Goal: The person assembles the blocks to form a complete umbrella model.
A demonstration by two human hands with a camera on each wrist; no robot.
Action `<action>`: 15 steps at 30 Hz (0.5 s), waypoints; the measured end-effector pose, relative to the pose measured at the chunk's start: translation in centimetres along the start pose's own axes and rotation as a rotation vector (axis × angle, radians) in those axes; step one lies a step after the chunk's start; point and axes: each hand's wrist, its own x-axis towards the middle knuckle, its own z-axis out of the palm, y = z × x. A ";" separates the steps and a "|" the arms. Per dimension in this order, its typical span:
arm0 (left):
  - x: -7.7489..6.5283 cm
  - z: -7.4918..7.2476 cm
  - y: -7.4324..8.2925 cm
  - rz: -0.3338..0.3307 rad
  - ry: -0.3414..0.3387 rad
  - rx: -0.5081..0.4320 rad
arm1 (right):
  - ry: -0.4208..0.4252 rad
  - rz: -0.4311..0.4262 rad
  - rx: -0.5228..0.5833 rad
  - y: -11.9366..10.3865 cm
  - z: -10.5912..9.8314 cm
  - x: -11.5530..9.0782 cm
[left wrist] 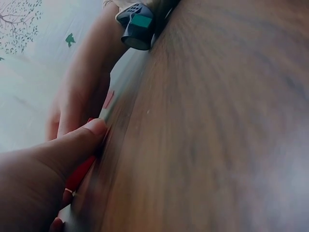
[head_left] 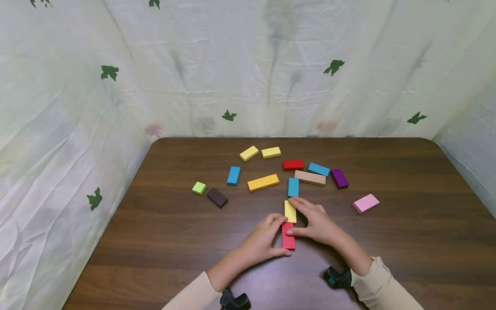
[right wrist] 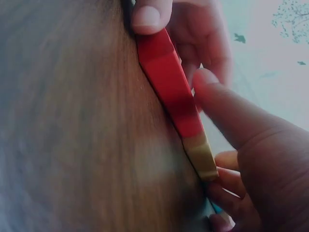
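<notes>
A red block (head_left: 288, 242) and a yellow block (head_left: 289, 210) lie end to end on the table. My left hand (head_left: 258, 241) spans the red block lengthwise, thumb at its near end and fingertips by the seam with the yellow one. From the right, my right hand (head_left: 319, 223) has its fingers curled at the yellow block's far end and its thumb over the red block. In the right wrist view the red block (right wrist: 166, 79) meets the yellow block (right wrist: 200, 157). Just beyond the yellow block, a blue block (head_left: 293, 187) continues the row.
Behind are a tan block (head_left: 310, 178), an orange-yellow block (head_left: 263, 183), a red block (head_left: 293, 165) and several more. A dark block (head_left: 217, 197) and green block (head_left: 199, 188) lie left; purple (head_left: 339, 178) and pink (head_left: 366, 203) blocks lie right. A patterned curtain (head_left: 248, 64) hangs behind the table.
</notes>
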 end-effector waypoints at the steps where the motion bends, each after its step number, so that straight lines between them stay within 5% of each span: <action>1: 0.0 0.1 0.0 -0.002 -0.002 0.005 | -0.003 -0.001 -0.001 -0.1 0.0 0.0; 7: 0.0 0.2 0.0 -0.033 -0.042 0.014 | -0.035 -0.013 0.025 -0.3 -0.1 -0.1; 15: 0.0 0.1 -0.1 0.020 -0.064 0.084 | -0.061 -0.025 0.080 0.0 -0.2 -0.3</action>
